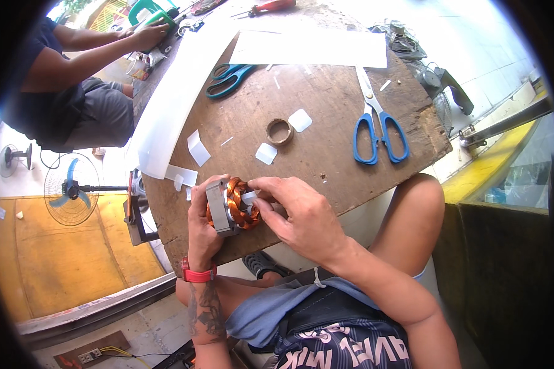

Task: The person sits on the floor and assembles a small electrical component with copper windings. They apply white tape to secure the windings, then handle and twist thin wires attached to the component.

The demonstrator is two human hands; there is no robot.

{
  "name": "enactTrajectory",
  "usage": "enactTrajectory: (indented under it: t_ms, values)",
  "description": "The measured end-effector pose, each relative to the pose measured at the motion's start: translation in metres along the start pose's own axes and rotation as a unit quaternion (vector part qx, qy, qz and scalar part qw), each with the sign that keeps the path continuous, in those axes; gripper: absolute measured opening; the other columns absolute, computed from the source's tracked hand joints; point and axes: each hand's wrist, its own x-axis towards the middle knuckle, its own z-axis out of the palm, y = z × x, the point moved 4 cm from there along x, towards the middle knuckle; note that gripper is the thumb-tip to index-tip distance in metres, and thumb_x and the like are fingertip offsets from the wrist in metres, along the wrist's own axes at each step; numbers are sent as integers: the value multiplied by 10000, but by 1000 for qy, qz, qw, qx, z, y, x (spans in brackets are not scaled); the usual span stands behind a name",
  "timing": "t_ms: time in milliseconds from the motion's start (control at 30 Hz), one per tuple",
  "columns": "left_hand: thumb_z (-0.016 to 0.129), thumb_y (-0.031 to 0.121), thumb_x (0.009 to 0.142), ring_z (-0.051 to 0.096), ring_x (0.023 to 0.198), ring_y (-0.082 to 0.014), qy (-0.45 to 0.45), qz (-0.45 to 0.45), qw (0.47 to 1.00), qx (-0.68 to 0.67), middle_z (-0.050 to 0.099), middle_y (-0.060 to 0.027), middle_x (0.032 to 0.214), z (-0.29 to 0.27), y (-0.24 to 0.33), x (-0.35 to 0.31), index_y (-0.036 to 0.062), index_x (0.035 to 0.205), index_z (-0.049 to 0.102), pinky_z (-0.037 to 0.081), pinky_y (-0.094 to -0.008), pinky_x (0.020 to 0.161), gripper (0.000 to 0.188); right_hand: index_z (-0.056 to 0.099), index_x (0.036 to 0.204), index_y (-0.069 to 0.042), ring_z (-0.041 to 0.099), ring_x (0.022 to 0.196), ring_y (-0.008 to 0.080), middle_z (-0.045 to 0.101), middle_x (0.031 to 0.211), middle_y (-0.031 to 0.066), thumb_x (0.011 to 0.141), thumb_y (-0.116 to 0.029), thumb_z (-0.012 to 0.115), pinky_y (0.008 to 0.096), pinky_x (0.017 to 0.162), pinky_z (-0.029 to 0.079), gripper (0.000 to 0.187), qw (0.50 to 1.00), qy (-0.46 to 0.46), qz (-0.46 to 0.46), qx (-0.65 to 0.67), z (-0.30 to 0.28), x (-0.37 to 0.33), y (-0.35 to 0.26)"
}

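Note:
My left hand (202, 224) is wrapped round a motor stator (223, 209), a grey metal core with orange copper windings (234, 198). It is held up at the near edge of the wooden table. The fingers of my right hand (298, 212) pinch a small white insulation slip (248, 197) at the open middle of the windings. How far the slip reaches inside is hidden. Beyond my hands, a brown ring-shaped roll (279, 132) sits on the wood, with one white cut piece (300, 120) and another white piece (266, 154) beside it.
Blue-handled scissors (381, 132) lie at the right, teal-handled scissors (230, 80) further back. A large white sheet (177, 104) covers the table's left side; another sheet (308, 48) lies at the back. A co-worker (74, 80) sits at the far left, near a standing fan (72, 189).

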Motion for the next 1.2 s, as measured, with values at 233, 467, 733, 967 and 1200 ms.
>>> enactTrajectory:
  t_ms: [233, 467, 733, 967, 1200]
  values:
    - [914, 97, 746, 609, 1240, -216, -7, 22, 999, 42, 596, -87, 1328, -2, -1, 1, 66, 1430, 611, 488, -369, 1098, 749, 703, 1072, -25, 712, 854, 295, 735, 917, 127, 904, -52, 754, 407, 761, 577, 177, 998, -6, -9, -59, 6, 2, 3]
    - [902, 94, 735, 593, 1236, -226, -2, 25, 999, 43, 622, -83, 1303, -2, -2, 0, 69, 1419, 626, 473, -374, 1098, 737, 658, 1036, -31, 699, 860, 314, 703, 890, 137, 909, -72, 740, 427, 794, 570, 157, 997, -10, -6, -72, 9, 2, 3]
    - [884, 98, 736, 588, 1216, -235, 2, 31, 998, 63, 644, -84, 1305, -1, 1, 1, 68, 1408, 643, 466, -378, 1090, 715, 696, 1031, -44, 699, 832, 300, 720, 884, 114, 895, -65, 762, 420, 756, 568, 153, 997, 1, -19, -80, 11, 4, 1]
    - [880, 111, 736, 590, 1202, -233, 5, 21, 998, 65, 674, -89, 1297, -1, 3, 1, 62, 1400, 655, 469, -378, 1080, 703, 714, 990, -77, 663, 791, 261, 711, 841, 66, 896, -144, 787, 409, 770, 513, 136, 987, -15, -26, -155, 7, 5, 1]
    - [894, 129, 732, 591, 1194, -222, -5, 33, 998, 53, 704, -87, 1305, 0, 5, 2, 67, 1418, 650, 475, -373, 1072, 730, 728, 992, -84, 653, 804, 269, 708, 835, 67, 915, -148, 777, 417, 783, 501, 112, 989, -44, -10, -141, 12, 13, 7]
